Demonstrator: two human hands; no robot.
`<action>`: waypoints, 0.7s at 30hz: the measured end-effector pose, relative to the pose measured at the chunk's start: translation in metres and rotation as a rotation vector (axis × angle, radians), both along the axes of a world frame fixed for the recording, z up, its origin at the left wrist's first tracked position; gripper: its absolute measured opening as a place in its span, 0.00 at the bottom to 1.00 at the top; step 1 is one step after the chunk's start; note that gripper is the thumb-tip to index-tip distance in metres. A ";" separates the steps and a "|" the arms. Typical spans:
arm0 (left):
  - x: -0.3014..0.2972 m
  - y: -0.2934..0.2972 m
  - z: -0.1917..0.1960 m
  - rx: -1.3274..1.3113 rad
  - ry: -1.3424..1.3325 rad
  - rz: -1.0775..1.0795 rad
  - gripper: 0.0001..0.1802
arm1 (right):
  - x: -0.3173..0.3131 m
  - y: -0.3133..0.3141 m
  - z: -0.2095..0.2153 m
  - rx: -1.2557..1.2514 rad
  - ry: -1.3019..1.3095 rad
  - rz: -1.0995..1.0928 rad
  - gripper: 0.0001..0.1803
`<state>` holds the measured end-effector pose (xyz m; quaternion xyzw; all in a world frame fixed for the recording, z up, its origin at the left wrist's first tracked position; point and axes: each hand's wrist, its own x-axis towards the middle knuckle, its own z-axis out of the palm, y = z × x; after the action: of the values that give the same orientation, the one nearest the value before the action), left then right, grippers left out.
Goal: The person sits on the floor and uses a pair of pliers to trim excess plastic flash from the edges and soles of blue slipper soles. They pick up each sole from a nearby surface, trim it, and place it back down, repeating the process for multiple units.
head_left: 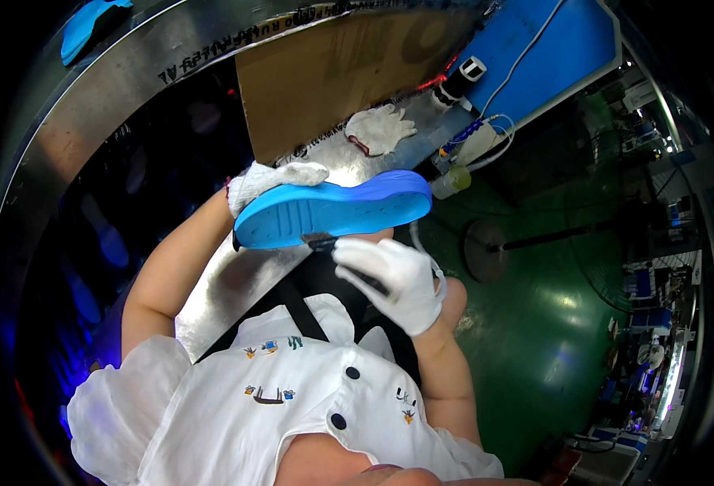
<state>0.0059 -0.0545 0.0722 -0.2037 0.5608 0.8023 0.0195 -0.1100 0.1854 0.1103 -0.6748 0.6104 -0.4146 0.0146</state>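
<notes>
A blue shoe sole (336,212) is held up in front of me, tilted so that its hollowed, ribbed face shows. My left hand (272,181), in a white knit glove, grips it along the far edge near its left end; some of the fingers are hidden behind the sole. In my right hand (393,279), also gloved in white, is a small brush (321,241) with dark bristles. The bristles are at the sole's near edge, and I cannot tell whether they touch it.
Beyond the sole lie a spare white glove (379,130) and an upright cardboard sheet (324,81) on the metal bench (219,304). A bottle (451,182) and a coiled blue hose (462,136) are at the right. Dim soles (114,243) lie in the dark area left, behind a metal rail (89,105).
</notes>
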 end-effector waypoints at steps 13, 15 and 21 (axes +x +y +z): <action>0.006 -0.003 0.005 -0.064 -0.090 0.035 0.35 | -0.005 0.005 0.013 -0.046 0.143 -0.051 0.12; 0.009 -0.012 0.005 0.000 -0.092 -0.019 0.36 | -0.008 0.004 0.016 -0.009 0.195 -0.044 0.12; 0.026 -0.005 0.030 0.313 0.107 -0.129 0.32 | -0.013 -0.009 0.024 -0.103 0.174 -0.023 0.12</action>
<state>0.0318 -0.0595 0.1019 -0.1190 0.4410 0.8866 0.0726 -0.1226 0.1765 0.1342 -0.7009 0.5951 -0.3854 -0.0779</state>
